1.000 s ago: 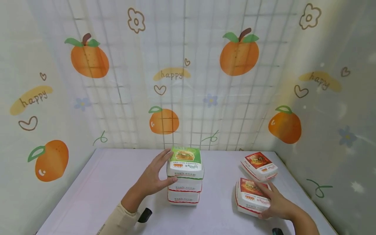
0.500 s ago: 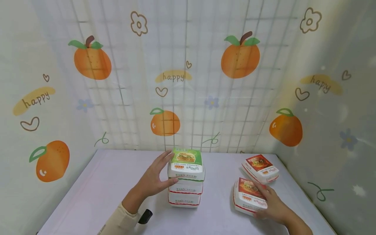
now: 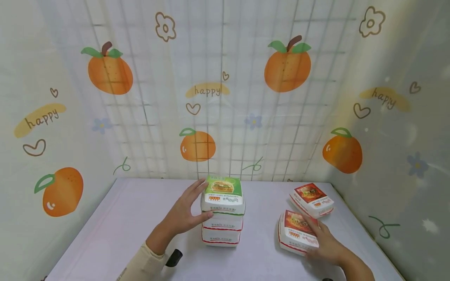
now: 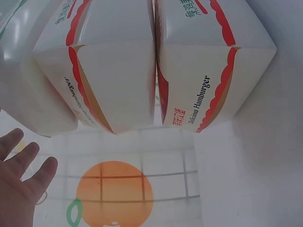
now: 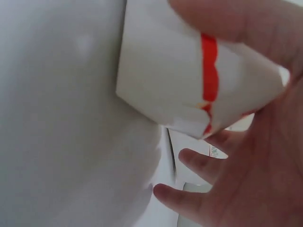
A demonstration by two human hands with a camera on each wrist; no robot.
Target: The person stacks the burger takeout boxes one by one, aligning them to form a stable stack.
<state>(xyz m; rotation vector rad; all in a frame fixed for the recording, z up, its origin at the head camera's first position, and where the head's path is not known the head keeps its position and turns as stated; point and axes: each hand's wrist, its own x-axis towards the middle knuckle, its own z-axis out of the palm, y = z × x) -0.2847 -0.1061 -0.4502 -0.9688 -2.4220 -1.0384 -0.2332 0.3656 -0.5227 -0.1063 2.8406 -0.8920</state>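
Three burger boxes form a stack at mid-table: a green-topped burger box [image 3: 224,195] over two red-edged white ones, a middle box [image 3: 223,223] and a bottom box [image 3: 220,237]. My left hand [image 3: 179,212] stands at the stack's left side, fingers spread and fairly straight, fingertips and thumb close to the green-topped box; contact is hard to tell. To the right, my right hand [image 3: 328,246] grips a red-topped burger box [image 3: 298,230] by its right side, thumb at the near side and a finger over the top. In the right wrist view, other fingers extend past the box [image 5: 161,66].
A second red-topped burger box [image 3: 311,200] sits angled behind the held one, near the table's right edge. A white table [image 3: 123,218] bears everything. Behind hangs a pale curtain [image 3: 239,144] printed with oranges, over a wire grid.
My right hand and the red-topped box have shifted slightly left, away from the box behind. The left hand and the stack look unchanged apart from a small camera shift.
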